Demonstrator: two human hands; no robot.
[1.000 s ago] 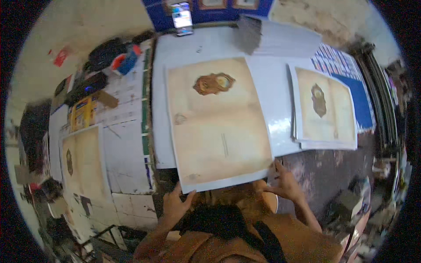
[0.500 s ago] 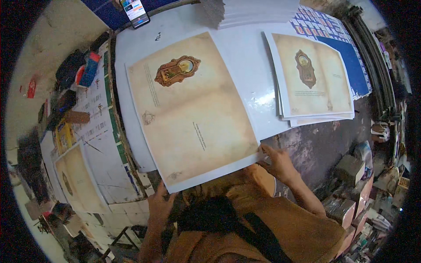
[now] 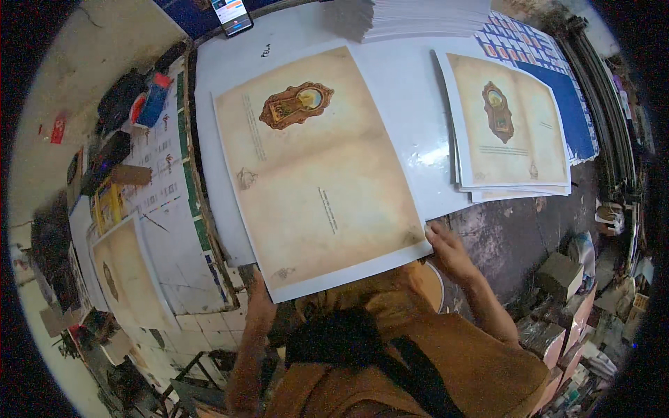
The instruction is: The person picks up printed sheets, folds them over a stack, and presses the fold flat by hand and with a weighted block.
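Observation:
A large parchment-coloured printed sheet (image 3: 306,174) with an ornate keyhole-shaped picture lies over the white tabletop, its near edge hanging out toward my body. My left hand (image 3: 260,301) is at its near left corner, fingers mostly hidden beneath the paper. At the near right corner, my right hand (image 3: 451,254) pinches the sheet with the thumb on top. Whether it is one sheet or several together I cannot tell. To the right lies a pile of matching printed sheets (image 3: 509,157), slightly fanned at its near edge.
Behind stand a tall stack of white paper (image 3: 428,19) and a lit phone (image 3: 232,15). Another printed sheet (image 3: 129,279) lies on the lower left surface, near a red and blue box (image 3: 150,101). Wrapped packages (image 3: 543,334) are piled at the lower right.
The view has shifted slightly, so most things sit farther right. My right thumb now lies over the sheet's corner, and both hands keep to its near corners.

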